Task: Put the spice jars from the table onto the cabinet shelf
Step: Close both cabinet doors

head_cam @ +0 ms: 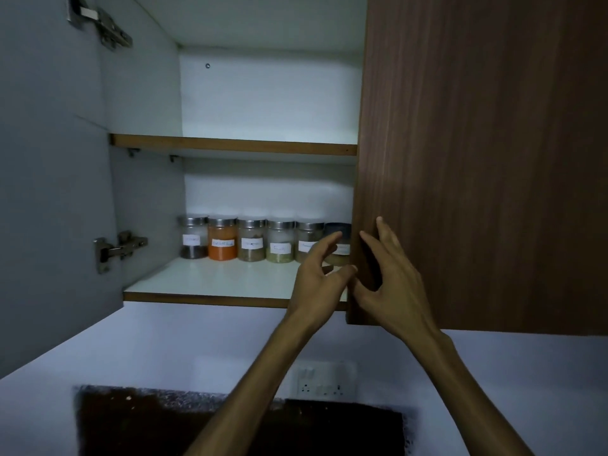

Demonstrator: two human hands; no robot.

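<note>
Here six spice jars (265,241) show white labels, writing unreadable.

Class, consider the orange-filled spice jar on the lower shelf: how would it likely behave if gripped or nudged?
The orange-filled jar looks like clear glass, so probably rigid, smooth and breakable. Being squat and upright, it would more likely slide than tip. Nearly full, it is probably fairly heavy for its size.
</note>
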